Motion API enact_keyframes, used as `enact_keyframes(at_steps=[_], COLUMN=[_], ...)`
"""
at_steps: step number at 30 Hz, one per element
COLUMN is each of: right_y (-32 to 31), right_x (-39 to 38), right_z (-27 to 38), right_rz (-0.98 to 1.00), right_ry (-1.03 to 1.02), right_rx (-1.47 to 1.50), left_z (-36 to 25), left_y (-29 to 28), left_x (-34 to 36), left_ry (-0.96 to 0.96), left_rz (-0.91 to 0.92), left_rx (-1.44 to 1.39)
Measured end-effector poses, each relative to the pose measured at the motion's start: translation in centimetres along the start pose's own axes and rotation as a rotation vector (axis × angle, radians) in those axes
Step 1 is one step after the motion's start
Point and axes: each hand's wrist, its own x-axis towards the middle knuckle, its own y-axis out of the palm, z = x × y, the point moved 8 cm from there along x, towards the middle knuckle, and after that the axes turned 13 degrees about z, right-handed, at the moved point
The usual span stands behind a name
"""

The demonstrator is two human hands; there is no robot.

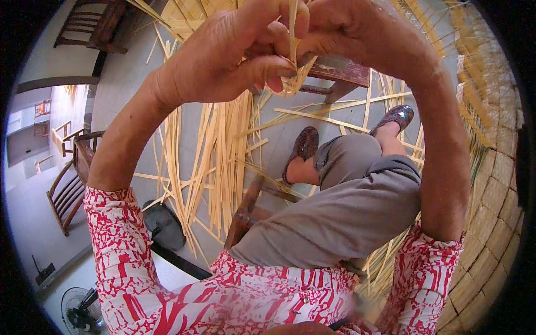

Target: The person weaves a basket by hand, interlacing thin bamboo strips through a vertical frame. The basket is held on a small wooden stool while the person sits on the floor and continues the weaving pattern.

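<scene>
Both of my arms are raised, and the hands meet at the top of the view. My left hand (245, 53) is closed, its thumb and fingers pinching a thin pale bamboo strip (292, 28). My right hand (352, 33) comes in from the other side, with its fingertips closed on the same strip beside the left thumb. Part of the right hand is cut off by the upper edge. Just below the fingertips hangs a small loop of pale strip (293, 85). Behind the left hand shows a yellowish woven piece with loose strip ends (178, 17).
Long bamboo strips (215, 151) lie in a heap on the grey floor. A dark red wooden stool (343, 75) stands beyond my crossed legs (329, 206). Stacked woven pieces (486, 223) line the right side. Wooden chairs (67, 195) and a fan (81, 310) are at the left.
</scene>
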Motion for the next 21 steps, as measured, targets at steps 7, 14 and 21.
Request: enact_keyframes(at_steps=[7,14,21], right_y=[0.2,-0.3,-0.7], right_x=[0.7,1.6,-3.1], right_z=[-2.1,-2.3,3.4], right_rz=[0.138,-0.313,-0.953], right_ry=[0.155,0.199,0.214], right_rx=[0.013,-0.207,-0.279], left_z=[-0.4,-0.5,-0.1], left_y=[-1.3,-4.1,-3.4], left_x=[0.8,0.1,-3.6], left_ry=[-0.051,-0.048,-0.061], left_rz=[0.02,-0.182,-0.53], left_rx=[0.273,0.493,0.555])
